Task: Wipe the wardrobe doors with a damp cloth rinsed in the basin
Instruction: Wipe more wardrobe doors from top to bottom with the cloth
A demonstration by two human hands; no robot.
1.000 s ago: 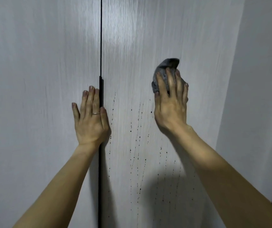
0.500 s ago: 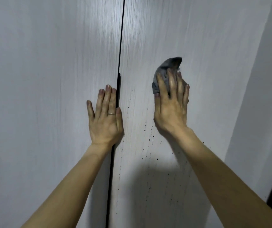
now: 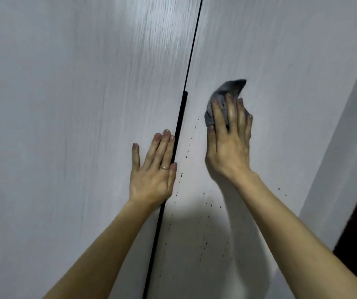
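Fingers (image 3: 233, 114) of the right hand (image 3: 229, 147) lie long and slightly spread over a bunched grey cloth (image 3: 229, 88), pressing it against the right wardrobe door (image 3: 285, 61) rather than clutching it, with the thumb at the cloth's lower edge; this probably spreads the pressure so the damp fabric wipes a broad patch. A fold of cloth pokes out above the fingertips. Below this hand and towards the other, dark droplets (image 3: 187, 152) dot the panel, which I judge to be water squeezed from the cloth. The left hand (image 3: 152, 175), a ring (image 3: 164, 167) on one finger, rests flat with straight, close-set fingers (image 3: 162, 145) on the left wardrobe door (image 3: 65, 104), fingertips just beside the black handle strip (image 3: 180, 117) at the seam, probably bracing that door and steadying the person's reach. The basin is not in view
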